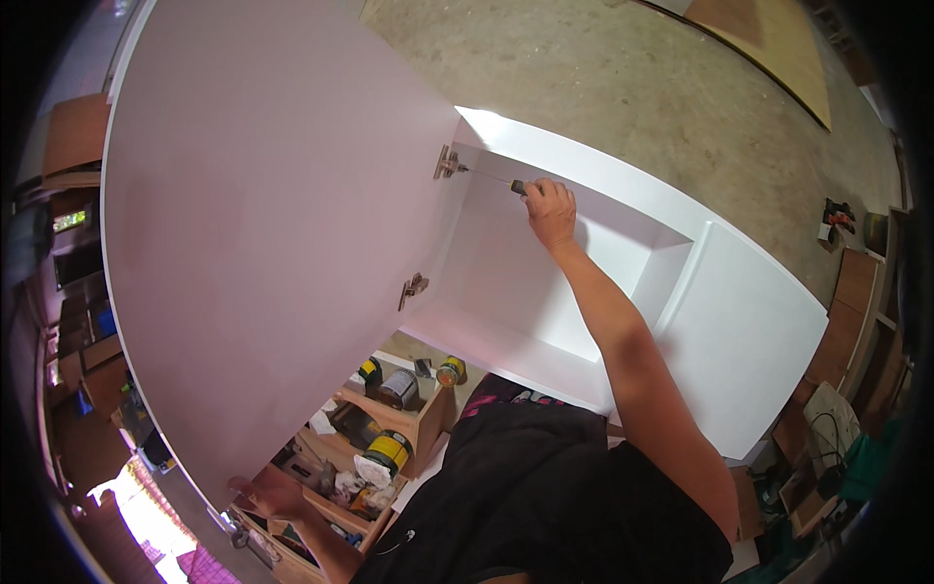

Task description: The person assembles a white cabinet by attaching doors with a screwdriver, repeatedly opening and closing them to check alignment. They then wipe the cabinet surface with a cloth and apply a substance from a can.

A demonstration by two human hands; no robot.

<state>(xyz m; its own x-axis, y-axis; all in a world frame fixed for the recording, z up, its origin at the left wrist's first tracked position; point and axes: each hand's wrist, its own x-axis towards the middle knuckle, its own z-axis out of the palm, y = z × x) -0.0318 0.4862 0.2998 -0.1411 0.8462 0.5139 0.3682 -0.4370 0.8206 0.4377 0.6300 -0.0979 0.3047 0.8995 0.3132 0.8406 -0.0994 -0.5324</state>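
Note:
My right hand [552,212] is closed round the dark handle of a screwdriver [518,186]. Its thin shaft reaches left to the upper metal hinge [449,164], and the tip meets or nearly meets it. A second hinge [413,288] sits lower on the same edge. Both join a large pale cabinet door [263,224], swung wide to the left, to a white cabinet [555,336] with an open compartment. At the lower left, my left hand [270,493] grips the door's near edge; some of its fingers are hard to make out.
Below the door stands a wooden tray [425,425] with several cans, among them a yellow-and-green can [387,450] and a grey can [398,386]. A closed white panel [744,331] covers the cabinet's right part. A wooden board [769,44] lies on the concrete floor [584,68] beyond.

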